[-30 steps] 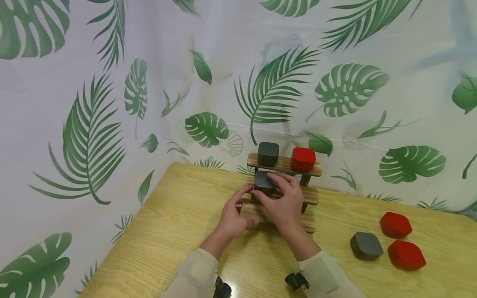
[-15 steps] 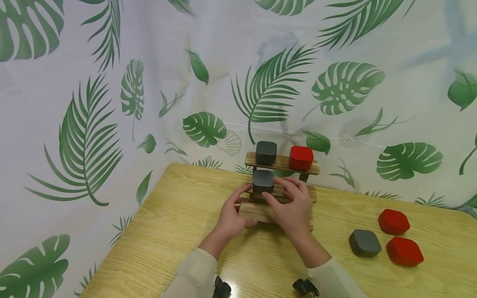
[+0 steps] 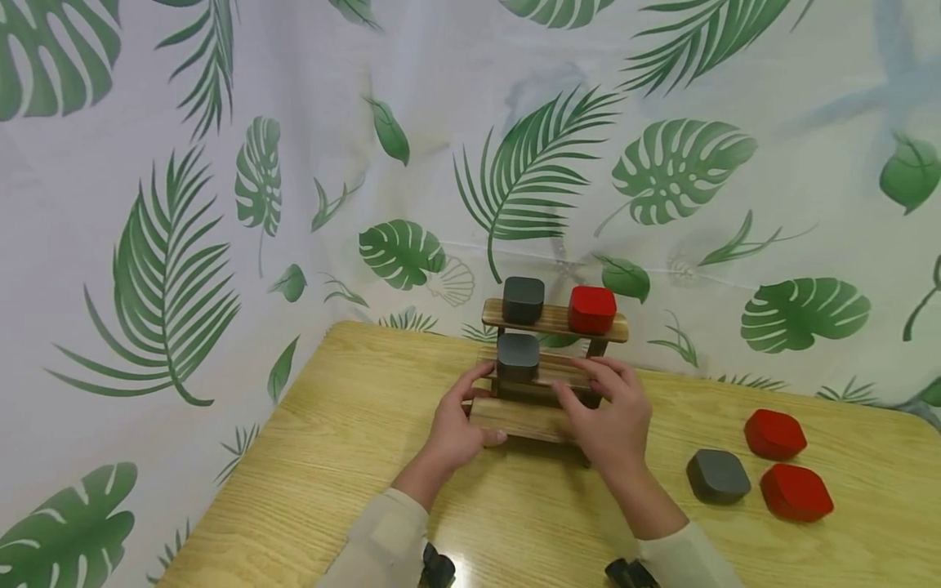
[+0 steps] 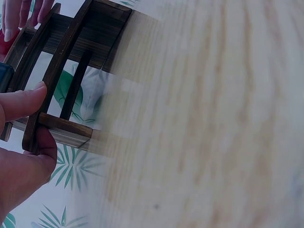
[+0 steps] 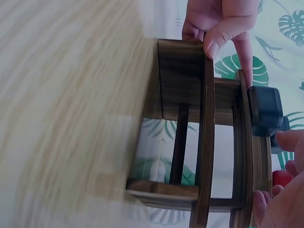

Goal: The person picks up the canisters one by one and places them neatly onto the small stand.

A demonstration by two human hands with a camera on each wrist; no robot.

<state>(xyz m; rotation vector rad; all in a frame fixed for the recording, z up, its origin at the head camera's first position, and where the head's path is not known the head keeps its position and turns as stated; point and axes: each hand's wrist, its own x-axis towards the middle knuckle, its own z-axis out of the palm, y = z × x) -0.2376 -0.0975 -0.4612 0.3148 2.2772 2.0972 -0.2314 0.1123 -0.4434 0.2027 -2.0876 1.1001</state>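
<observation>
A three-step wooden stand [image 3: 520,418] stands near the patterned backdrop. My left hand [image 3: 454,429] grips its left side, with the thumb on the front of the lowest step in the head view. On the left of the middle step sits a dark grey rounded block [image 3: 518,356], upright. My right hand [image 3: 616,418] is apart from that block, its fingertips close to the right part of the middle step, and holds nothing. The top step bears another dark grey block [image 3: 524,300] at left and a red block [image 3: 592,309] at right.
To the right on the wooden table [image 3: 353,441] lie a grey block [image 3: 718,476] and two red blocks, one farther back [image 3: 775,434] and one nearer [image 3: 797,493]. A leaf-print cloth [image 3: 412,82] hangs close behind the stand and along the left.
My right hand has let go of the grey block on the middle step and moved right, away from it. The left hand keeps its hold on the stand.
</observation>
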